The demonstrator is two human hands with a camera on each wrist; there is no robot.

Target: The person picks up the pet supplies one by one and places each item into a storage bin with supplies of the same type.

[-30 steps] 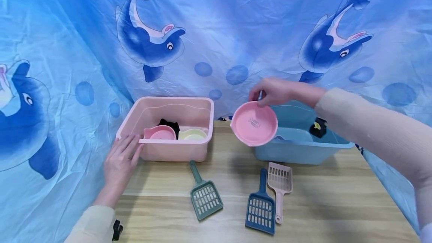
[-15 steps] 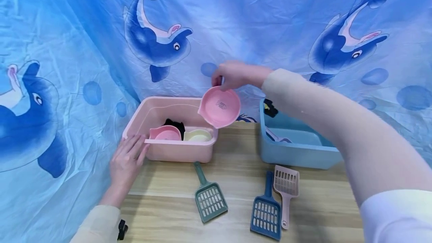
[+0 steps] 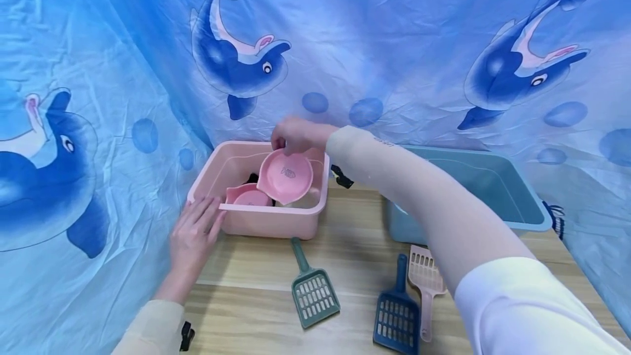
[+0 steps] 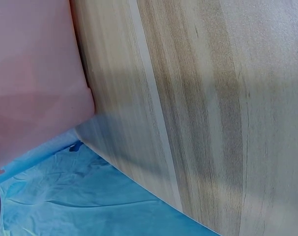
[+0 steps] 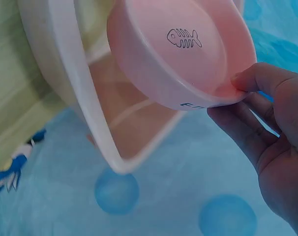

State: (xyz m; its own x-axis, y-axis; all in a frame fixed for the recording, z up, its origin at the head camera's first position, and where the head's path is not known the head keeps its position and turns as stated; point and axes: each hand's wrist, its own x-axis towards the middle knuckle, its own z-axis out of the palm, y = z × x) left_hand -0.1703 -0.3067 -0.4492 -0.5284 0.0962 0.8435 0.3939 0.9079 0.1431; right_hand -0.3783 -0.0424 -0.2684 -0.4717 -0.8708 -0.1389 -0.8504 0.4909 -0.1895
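My right hand (image 3: 294,135) pinches a pink feeding bowl (image 3: 287,175) by its rim. In the right wrist view, thumb and fingers clasp the edge of this bowl (image 5: 188,44), which has a fish-bone print inside. It is tilted, its inside facing the head camera, over the pink litter bin (image 3: 271,224). Inside the bin, a second pink bowl (image 3: 252,196) and something black (image 3: 253,178) show; the held bowl covers much of the rest. My left hand (image 3: 193,233) rests on the bin's front left rim. The left wrist view shows mostly the bin's wall (image 4: 36,73).
A blue bin (image 3: 527,190) stands at the right, partly behind my right arm. On the wooden table (image 3: 246,295) lie a green slotted litter scoop (image 3: 314,296), a dark blue one (image 3: 397,314) and a pale pink one (image 3: 426,289). A dolphin-print curtain (image 3: 394,32) hangs behind.
My right hand has carried the pink bowl leftward from beside the blue bin, then down over the pink bin. My left hand stays on the rim while the head view shifts slightly.
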